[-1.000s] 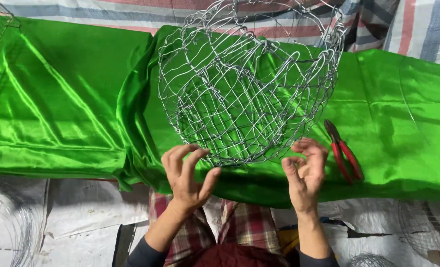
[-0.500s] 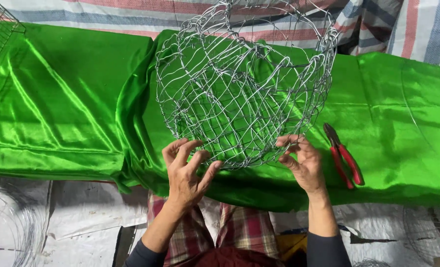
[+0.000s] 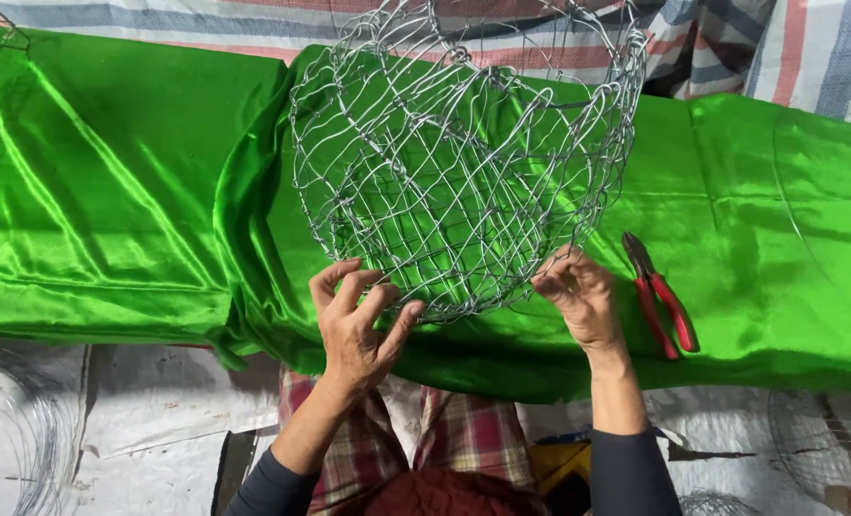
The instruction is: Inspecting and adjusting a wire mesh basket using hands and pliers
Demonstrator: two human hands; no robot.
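Note:
A round basket-shaped frame of silver wire mesh (image 3: 463, 162) stands tilted on shiny green satin cloth (image 3: 119, 210). My left hand (image 3: 358, 320) grips its lower left edge with fingers curled over the wires. My right hand (image 3: 578, 291) pinches the mesh at the lower right edge. Red-handled pliers (image 3: 659, 296) lie on the cloth just right of my right hand.
A striped red, white and blue tarp (image 3: 760, 48) runs along the back. Grey sheeting (image 3: 148, 411) covers the floor in front, with coils of wire (image 3: 10, 440) at the lower left and more wire mesh (image 3: 827, 449) at the lower right. My plaid-clad legs (image 3: 444, 444) show below.
Both hands have shifted along the lower rim of the wire frame; the right hand has closed into a pinch on the mesh. The frame has turned slightly.

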